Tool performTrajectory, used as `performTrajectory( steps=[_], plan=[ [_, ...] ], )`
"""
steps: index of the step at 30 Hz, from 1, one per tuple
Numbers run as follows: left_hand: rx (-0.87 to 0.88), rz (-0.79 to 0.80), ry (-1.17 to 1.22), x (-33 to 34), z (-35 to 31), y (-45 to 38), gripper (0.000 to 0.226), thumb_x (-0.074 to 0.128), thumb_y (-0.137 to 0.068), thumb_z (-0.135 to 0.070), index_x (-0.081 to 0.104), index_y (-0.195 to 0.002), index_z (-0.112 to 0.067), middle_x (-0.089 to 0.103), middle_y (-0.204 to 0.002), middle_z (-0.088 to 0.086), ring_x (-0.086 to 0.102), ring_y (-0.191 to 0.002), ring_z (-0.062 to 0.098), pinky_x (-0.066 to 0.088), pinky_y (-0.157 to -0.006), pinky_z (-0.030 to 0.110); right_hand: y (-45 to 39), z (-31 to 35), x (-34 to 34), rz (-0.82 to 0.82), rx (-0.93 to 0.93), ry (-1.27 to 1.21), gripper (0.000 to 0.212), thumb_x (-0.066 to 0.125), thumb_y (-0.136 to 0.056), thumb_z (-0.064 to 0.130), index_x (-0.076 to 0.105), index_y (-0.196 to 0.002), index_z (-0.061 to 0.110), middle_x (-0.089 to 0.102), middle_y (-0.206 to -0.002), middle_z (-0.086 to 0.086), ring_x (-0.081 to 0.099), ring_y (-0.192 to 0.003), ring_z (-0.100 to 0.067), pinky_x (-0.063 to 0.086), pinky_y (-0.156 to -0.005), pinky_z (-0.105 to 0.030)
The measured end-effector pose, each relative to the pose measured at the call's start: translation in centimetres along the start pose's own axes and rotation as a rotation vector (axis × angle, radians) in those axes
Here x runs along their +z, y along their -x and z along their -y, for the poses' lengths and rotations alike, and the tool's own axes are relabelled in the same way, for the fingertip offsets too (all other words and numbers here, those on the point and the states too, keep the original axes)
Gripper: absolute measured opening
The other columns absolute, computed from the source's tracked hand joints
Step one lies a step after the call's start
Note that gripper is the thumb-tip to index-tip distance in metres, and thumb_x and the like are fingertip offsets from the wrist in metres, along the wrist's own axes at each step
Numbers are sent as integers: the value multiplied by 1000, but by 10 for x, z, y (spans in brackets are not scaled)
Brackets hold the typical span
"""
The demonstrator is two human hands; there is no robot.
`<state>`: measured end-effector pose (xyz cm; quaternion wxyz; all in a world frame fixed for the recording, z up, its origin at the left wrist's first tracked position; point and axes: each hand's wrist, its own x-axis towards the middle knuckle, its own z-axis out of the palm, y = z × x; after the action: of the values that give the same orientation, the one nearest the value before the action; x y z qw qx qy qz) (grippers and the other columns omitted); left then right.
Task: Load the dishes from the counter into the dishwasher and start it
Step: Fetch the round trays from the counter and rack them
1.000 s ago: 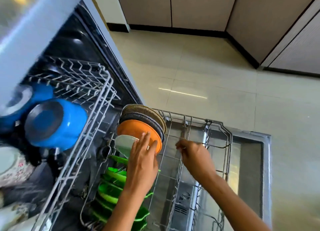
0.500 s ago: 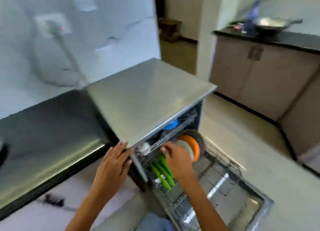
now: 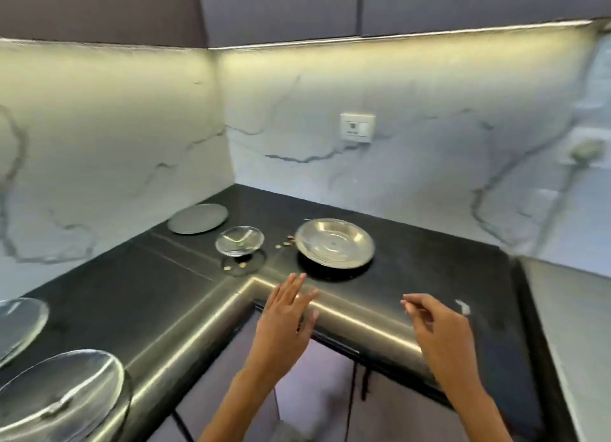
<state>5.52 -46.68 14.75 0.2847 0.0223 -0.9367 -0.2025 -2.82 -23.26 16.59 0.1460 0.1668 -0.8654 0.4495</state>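
Closest to the camera are the 2 bare hands, both held out over the inner corner of the black counter [image 3: 429,263] and holding nothing. The left hand [image 3: 284,322] is flat and spread, fingers straight and pointing toward the back wall, hovering over the shiny rounded counter edge. The right hand [image 3: 439,329] is loosely curled, fingertips pointing left, nothing pinched as far as I can see.

Down at the bottom left, 2 clear glass plates sit on the counter: the near glass plate [image 3: 62,398] is big and a bit motion-blurred, and the second glass plate [image 3: 20,322] is just behind it, cut off by the frame edge.

Further in, just past the left hand's fingertips, there's a steel plate [image 3: 334,242], wide and shallow, right side up. A few small crumbs [image 3: 287,242] lie on the counter just left of it. Left of those sits a small glass bowl [image 3: 239,240], with a couple more bits on the counter in front of it. Behind that, toward the corner, lies a flat grey plate [image 3: 197,218].

At the far right edge, a grey metal top [image 3: 575,309] butts up against the counter. On the marbled back wall there's a white wall socket [image 3: 357,127].
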Motion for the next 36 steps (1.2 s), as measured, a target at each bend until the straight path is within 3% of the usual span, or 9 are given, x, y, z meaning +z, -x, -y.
performTrajectory(
  steps=[6, 9, 14, 17, 24, 26, 29, 33, 36],
  plan=[
    [-210, -24, -163, -12, 150, -72, 48, 32, -88, -42, 65, -117, -22, 43, -143, 1, 34, -137, 18, 8, -113, 24, -120, 42, 164, 159, -86, -103, 14, 63, -86, 13, 69, -94, 23, 71, -80, 11, 66, -75, -6, 54, -71, -32],
    [-291, 1, -259, -22, 225, -109, 41, 38, -84, -37, 68, -108, -22, 54, -134, 6, 47, -127, 24, 21, -109, 30, -175, 74, 245, 196, -171, -109, 14, 65, -84, 10, 70, -93, 20, 72, -82, 7, 66, -74, -8, 51, -68, -24],
    [-405, 34, -321, -29, 342, -158, 41, 39, -84, -36, 71, -104, -21, 60, -127, 8, 53, -121, 26, 26, -108, 34, -240, 107, 361, 308, -214, -130, 15, 66, -83, 11, 70, -90, 24, 70, -81, 13, 64, -72, -4, 51, -67, -22],
    [-458, 65, -294, -23, 398, -183, 30, 52, -90, -28, 69, -112, -18, 52, -136, 8, 46, -128, 24, 20, -109, 37, -260, 110, 403, 352, -215, -128, 16, 68, -81, 11, 71, -87, 25, 69, -78, 18, 63, -71, 1, 46, -65, -9],
    [-471, 229, -371, 7, 500, -234, 38, 54, -91, -17, 56, -129, -10, 45, -142, 11, 41, -130, 27, 24, -109, 36, -285, 107, 446, 419, -166, -96, 14, 70, -81, 15, 70, -87, 28, 66, -76, 26, 62, -76, 8, 50, -63, -11],
    [-490, 305, -376, 16, 519, -243, 32, 59, -85, -8, 64, -117, -7, 54, -133, 14, 50, -121, 31, 33, -103, 38, -290, 105, 454, 433, -139, -95, 14, 70, -81, 16, 71, -87, 29, 67, -76, 25, 62, -74, 9, 49, -64, -10],
    [-503, 341, -368, 26, 540, -251, 20, 59, -77, 3, 69, -92, -5, 66, -104, 14, 61, -97, 35, 46, -82, 37, -293, 101, 461, 454, -105, -106, 20, 70, -81, 15, 69, -86, 34, 68, -77, 27, 63, -75, 11, 50, -67, -11],
    [-370, 422, -466, 29, 545, -260, 17, 54, -80, 3, 61, -94, -4, 61, -96, 12, 58, -94, 31, 48, -67, 38, -292, 96, 463, 470, -78, -140, 29, 68, -82, 10, 68, -80, 39, 67, -79, 29, 64, -76, 9, 49, -67, -8],
    [-165, 450, -557, 31, 544, -251, 37, 84, -44, 3, 61, -70, -8, 57, -68, 7, 56, -60, 22, 43, -37, 28, -290, 92, 459, 483, -55, -156, 30, 68, -81, 9, 69, -78, 39, 68, -79, 26, 65, -78, 6, 49, -65, -8]
  ],
)
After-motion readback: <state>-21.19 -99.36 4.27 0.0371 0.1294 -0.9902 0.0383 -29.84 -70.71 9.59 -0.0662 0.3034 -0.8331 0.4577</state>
